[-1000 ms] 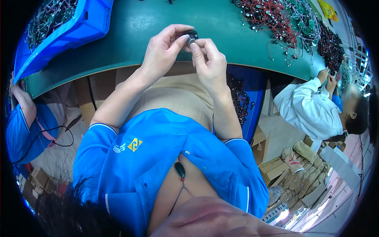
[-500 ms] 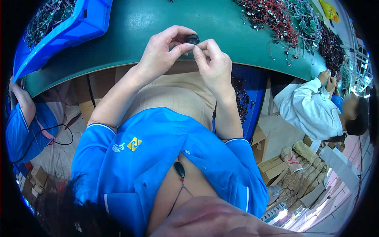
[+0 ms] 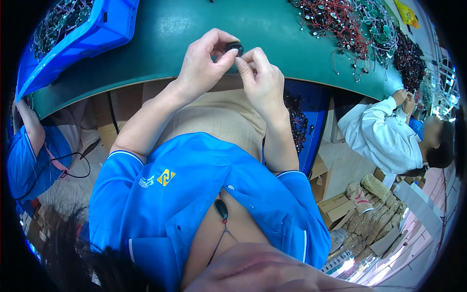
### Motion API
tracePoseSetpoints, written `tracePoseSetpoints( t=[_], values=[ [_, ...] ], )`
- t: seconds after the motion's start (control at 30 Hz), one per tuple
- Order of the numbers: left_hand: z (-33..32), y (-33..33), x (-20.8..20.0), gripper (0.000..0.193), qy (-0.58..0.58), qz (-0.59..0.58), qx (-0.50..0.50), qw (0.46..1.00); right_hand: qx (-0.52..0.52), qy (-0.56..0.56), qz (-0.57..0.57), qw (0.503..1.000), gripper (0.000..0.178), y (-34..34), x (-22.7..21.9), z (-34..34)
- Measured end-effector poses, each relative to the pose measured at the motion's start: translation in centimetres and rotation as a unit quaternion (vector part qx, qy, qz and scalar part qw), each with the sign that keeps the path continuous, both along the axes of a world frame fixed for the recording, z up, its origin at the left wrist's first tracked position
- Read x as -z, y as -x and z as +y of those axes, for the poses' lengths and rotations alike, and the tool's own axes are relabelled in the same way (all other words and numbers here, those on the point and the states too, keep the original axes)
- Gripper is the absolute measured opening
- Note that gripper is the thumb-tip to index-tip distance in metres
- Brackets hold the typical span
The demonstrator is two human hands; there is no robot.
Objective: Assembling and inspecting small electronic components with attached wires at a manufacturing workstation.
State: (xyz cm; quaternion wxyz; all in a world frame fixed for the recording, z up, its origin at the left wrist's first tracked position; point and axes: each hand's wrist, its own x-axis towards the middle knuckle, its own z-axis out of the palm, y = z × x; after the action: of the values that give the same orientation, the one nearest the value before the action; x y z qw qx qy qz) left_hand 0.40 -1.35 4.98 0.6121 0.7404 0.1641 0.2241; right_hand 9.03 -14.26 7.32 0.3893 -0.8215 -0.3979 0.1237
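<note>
Above the near edge of the green table [image 3: 180, 39], my left hand [image 3: 206, 61] pinches a small round black part [image 3: 234, 47] between thumb and fingers. Close beside it, my right hand [image 3: 260, 75] has its thumb and forefinger pressed together at the part's lower edge. Whatever the right fingertips grip is too small to make out. The underside of the black part is hidden by my fingers.
A blue crate [image 3: 112, 24] with green round parts and wires stands at the left. Heaped red-wired parts [image 3: 333, 22] lie at the far right. A blue bin [image 3: 311, 121] holds dark parts below the table. Co-workers sit left and right [image 3: 379, 131].
The black part has tilted in my left fingers, showing more of its round face, and has shifted slightly left. My right hand stays close beside it.
</note>
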Motion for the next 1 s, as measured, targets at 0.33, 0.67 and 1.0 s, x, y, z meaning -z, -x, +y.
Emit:
tracePoseSetpoints(
  t=[0.33, 0.67, 1.0],
  values=[
    [1.7, -2.9, 0.1, 0.018, -0.197, -0.004, 0.057, 0.979, -0.029, 0.167, -0.08, 0.982, 0.012, -2.8, -2.1, -7.7],
    [10.7, -12.1, 0.6, 0.021, -0.466, 0.391, -0.004, 0.794, 0.13, 0.293, -0.121, 0.94, 0.013, -5.6, 0.4, -14.1],
    [9.8, -8.6, 0.3, 0.021, -0.611, 0.137, -0.111, 0.772, 0.188, 0.013, -0.305, 0.933, 0.013, -13.8, 3.2, -6.2]
  ],
)
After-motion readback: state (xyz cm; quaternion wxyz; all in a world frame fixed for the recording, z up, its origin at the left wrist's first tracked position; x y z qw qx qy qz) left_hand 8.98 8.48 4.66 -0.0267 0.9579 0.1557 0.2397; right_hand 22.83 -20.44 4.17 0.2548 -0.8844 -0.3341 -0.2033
